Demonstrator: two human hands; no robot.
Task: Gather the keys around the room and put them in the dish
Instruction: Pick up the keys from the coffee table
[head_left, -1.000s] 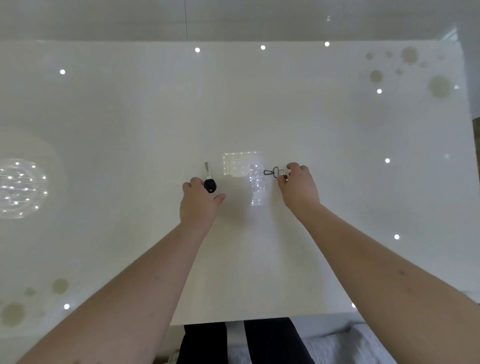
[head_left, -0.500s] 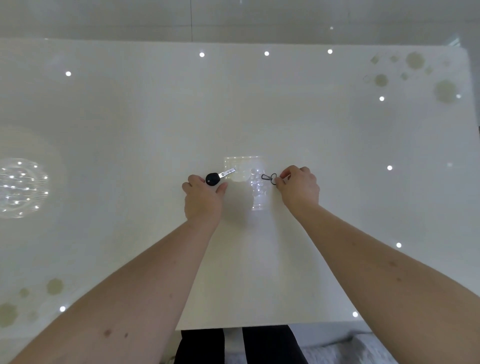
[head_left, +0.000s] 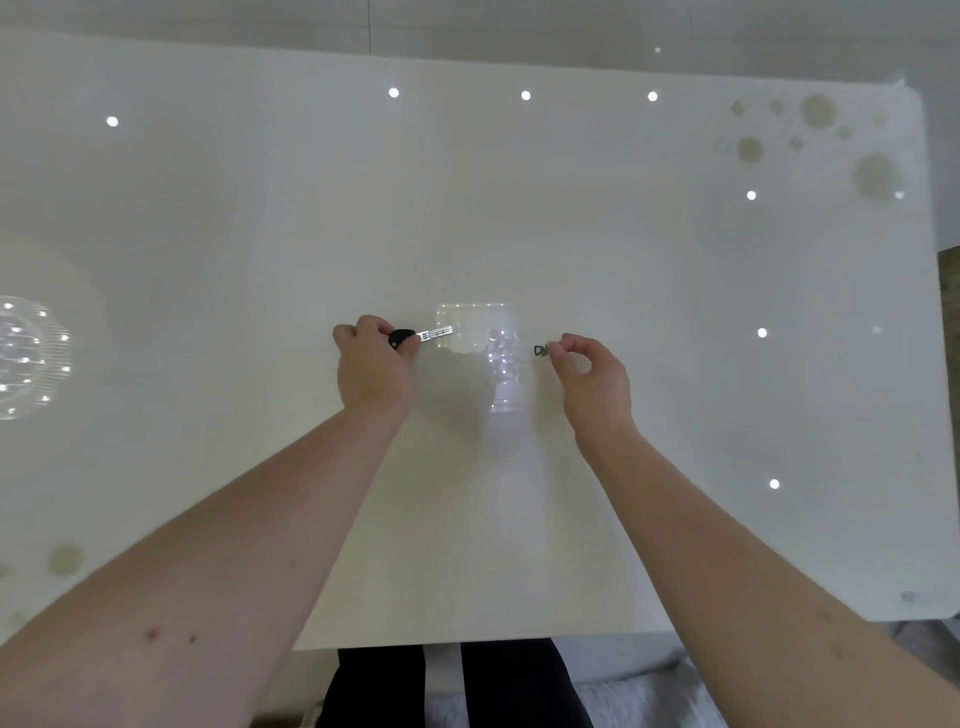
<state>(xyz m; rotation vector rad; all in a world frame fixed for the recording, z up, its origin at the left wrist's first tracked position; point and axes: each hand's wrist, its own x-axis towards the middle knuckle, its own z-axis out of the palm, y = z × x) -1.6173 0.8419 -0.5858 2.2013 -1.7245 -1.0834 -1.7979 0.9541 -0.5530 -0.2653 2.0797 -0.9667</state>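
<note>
A key (head_left: 418, 336) with a black head and a silver blade is pinched in my left hand (head_left: 371, 371); its blade points right, just above the white table (head_left: 519, 208). My right hand (head_left: 592, 379) pinches a small dark metal clip with a ring (head_left: 540, 350) between thumb and fingertip; whether a key hangs from it is hidden. Between my hands lies a faint bright rectangular patch (head_left: 470, 325). I cannot tell whether it is a clear dish or a reflection.
The glossy tabletop mirrors ceiling lights as white dots and a bright cluster (head_left: 26, 358) at the left. The table's near edge (head_left: 467, 642) runs in front of my dark trousers (head_left: 452, 686). Its right edge is near the frame's side.
My left hand took the key off the table and turned its blade from pointing away to pointing right. My right hand's grip on the clip tightened to a fingertip pinch.
</note>
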